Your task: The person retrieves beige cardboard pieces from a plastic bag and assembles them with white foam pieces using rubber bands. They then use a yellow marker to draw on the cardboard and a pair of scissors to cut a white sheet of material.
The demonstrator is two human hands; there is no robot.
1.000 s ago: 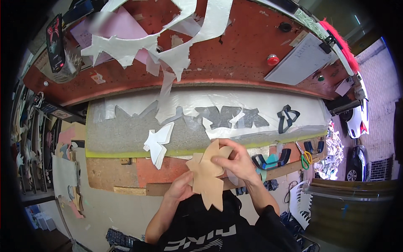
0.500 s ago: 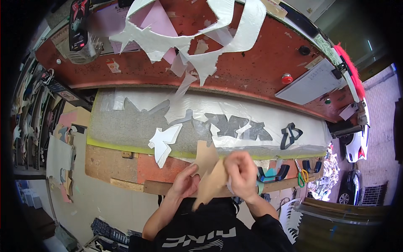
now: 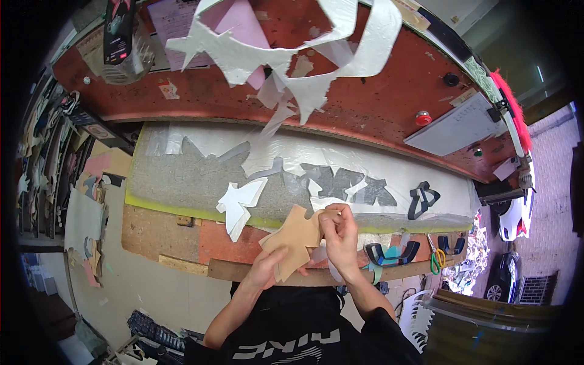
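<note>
My left hand [image 3: 266, 270] grips a small stack of tan, irregularly cut sheet pieces [image 3: 293, 241] by its lower left side, thumb on top. The fingers of my right hand [image 3: 340, 238] pinch the upper right corner of these pieces. Both hands are in front of my chest, over the near edge of the work surface. Just beyond them, a similarly shaped stack of white cut pieces [image 3: 239, 204] lies on the grey sheet material [image 3: 176, 176]. Farther right on the sheet rests a black outline cutting die [image 3: 421, 201].
Green-and-orange scissors [image 3: 437, 258] and black curved strip dies [image 3: 392, 254] lie along the near edge. A red machine beam [image 3: 365, 103] crosses behind, carrying white scrap [image 3: 243, 58], a red button [image 3: 423, 118] and a clipboard [image 3: 453, 125]. Racks of sheets [image 3: 42, 164] stand left.
The tan pieces have turned from spread and bent to a flatter stack facing up. My right hand has moved slightly left and up, onto their upper corner. The view has shifted a little.
</note>
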